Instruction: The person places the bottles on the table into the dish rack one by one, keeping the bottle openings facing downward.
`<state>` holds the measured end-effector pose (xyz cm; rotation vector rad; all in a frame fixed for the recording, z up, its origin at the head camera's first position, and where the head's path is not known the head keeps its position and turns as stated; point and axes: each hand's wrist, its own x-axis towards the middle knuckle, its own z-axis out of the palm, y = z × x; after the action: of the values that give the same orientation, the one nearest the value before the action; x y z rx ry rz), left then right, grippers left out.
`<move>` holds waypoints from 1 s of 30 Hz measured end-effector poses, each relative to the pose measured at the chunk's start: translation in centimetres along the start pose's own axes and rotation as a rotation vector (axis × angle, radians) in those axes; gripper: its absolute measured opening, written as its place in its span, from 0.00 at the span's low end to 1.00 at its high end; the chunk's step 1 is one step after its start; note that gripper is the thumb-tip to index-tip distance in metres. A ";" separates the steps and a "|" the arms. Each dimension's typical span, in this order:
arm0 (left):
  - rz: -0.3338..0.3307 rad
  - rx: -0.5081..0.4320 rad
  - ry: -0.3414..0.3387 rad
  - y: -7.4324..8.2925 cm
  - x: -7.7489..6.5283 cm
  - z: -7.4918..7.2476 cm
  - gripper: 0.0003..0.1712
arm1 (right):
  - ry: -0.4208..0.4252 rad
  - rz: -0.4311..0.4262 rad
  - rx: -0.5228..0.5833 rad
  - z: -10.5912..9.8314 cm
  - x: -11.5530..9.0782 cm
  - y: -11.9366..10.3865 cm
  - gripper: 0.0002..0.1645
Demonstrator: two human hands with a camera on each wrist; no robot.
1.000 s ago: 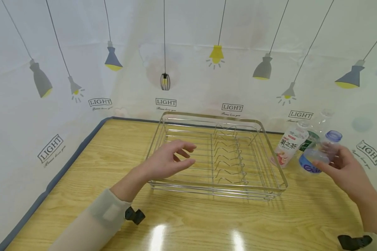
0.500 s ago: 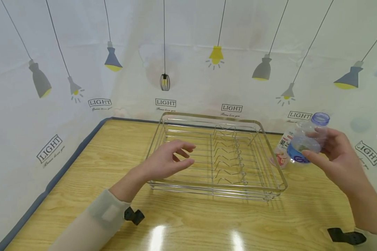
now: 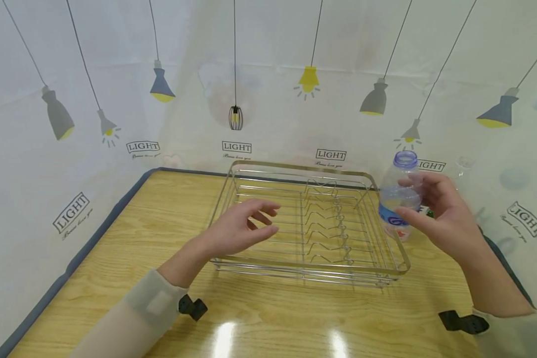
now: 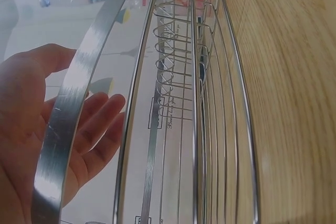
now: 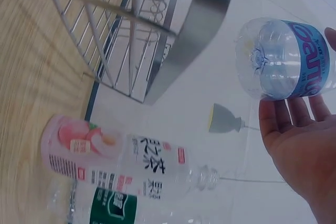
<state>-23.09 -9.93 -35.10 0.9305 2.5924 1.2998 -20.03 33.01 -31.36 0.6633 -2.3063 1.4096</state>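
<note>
My right hand (image 3: 452, 223) holds a clear plastic bottle (image 3: 388, 211) with a blue label and a purple-blue uncapped neck. It is upright, beside the right end of a wire dish rack (image 3: 313, 265); the right wrist view shows its base (image 5: 257, 59) raised off the table. My left hand (image 3: 237, 228) hovers at the rack's front left with loosely bent, unoccupied fingers. In the left wrist view, that hand (image 4: 31, 114) appears behind the rack's flat metal rim (image 4: 65, 108).
A peach-printed bottle (image 5: 100, 148) and a clear bottle with a green label (image 5: 113, 205) stand right of the rack, mostly hidden by my right hand in the head view. Wire dividers (image 3: 324, 231) line the rack's right half. A lamp-print backdrop (image 3: 273, 99) borders the wooden table (image 3: 268, 318).
My right hand has lifted the blue-labelled bottle from beside the other bottles and carried it left to the rack's right edge. The left hand has not moved.
</note>
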 end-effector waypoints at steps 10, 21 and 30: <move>-0.028 -0.082 -0.015 0.5 0.6 0.3 0.34 | -0.128 0.074 -0.124 3.7 1.5 -1.2 0.39; -0.019 -0.257 -0.021 0.9 1.2 0.7 0.34 | -0.265 0.104 -0.164 7.6 2.5 -2.5 0.40; -0.023 -0.484 -0.034 1.9 1.6 1.0 0.35 | -0.314 0.004 -0.113 10.1 2.4 -2.6 0.40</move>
<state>-23.10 -7.51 -33.98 0.8157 2.0976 1.7687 -21.12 22.48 -32.64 0.9009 -2.6035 1.2387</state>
